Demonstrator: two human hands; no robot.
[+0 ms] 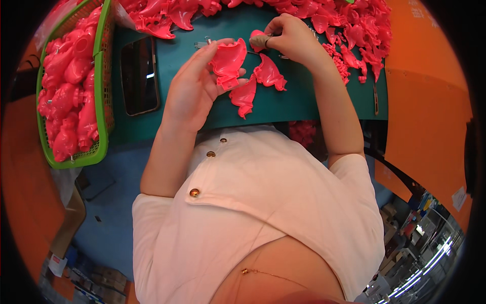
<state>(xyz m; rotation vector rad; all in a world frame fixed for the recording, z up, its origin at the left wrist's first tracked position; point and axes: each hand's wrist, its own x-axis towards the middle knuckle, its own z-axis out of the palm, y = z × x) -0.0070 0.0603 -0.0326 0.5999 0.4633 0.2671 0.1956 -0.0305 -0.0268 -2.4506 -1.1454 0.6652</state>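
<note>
My left hand point(191, 83) holds a glossy pink plastic half-shell point(228, 60), hollow side up, its fingers curled beneath and beside it. A small metal pin or clip point(208, 40) shows by its fingertips. My right hand point(297, 44) is closed at the far middle of the table, with a tan wrapping on one digit. It pinches a small pink plastic part point(256, 35), mostly hidden by that digit. Between the hands, two loose curved pink shells, one pointed shell point(269, 75) and one lower shell point(244, 97), lie on the green table.
A green-rimmed basket point(104, 76) heaped with rounded pink plastic parts stands at left. Beside it lies a dark phone point(139, 76). Piles of pink shells point(354, 35) cover the green table's point(298, 104) far and right sides. A slim tool point(376, 99) lies near the right edge.
</note>
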